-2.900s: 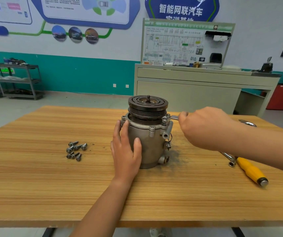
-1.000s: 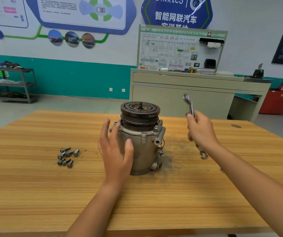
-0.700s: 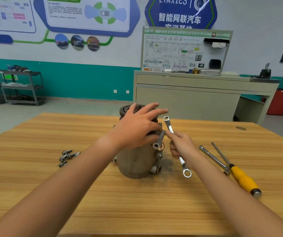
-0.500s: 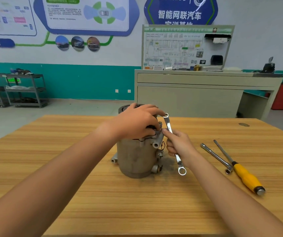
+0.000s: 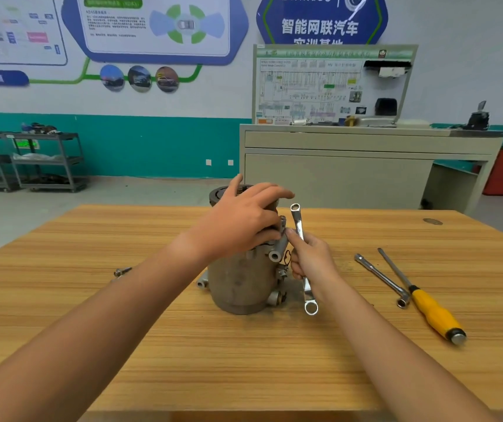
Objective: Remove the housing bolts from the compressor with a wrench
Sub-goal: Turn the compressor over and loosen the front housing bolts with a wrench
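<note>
Our left hand (image 5: 238, 220) is draped over the top of the compressor (image 5: 241, 281), so only a sliver of the dark pulley (image 5: 218, 194) shows behind the thumb, and whatever sits under the palm is hidden. The compressor stands upright mid-table (image 5: 183, 345), right in front of us. The left forearm cuts across the wood too, and just one loose bolt (image 5: 121, 271) peeks out past it on the left.

Now the grip: the left fingers curl down over the compressor's upper right edge, index stretched forward, fingertips by a small metal stub (image 5: 282, 222). Whether they pinch it, we cannot tell. The right hand (image 5: 311, 257) is closed round the middle of the wrench (image 5: 297, 220), holding it nearly upright just beside the compressor, with one ring end above the knuckles and the other hanging below the wrist, on no bolt.

Further right, a slim steel bar (image 5: 378, 275) and a yellow-handled screwdriver (image 5: 435, 312) lie on the table.
</note>
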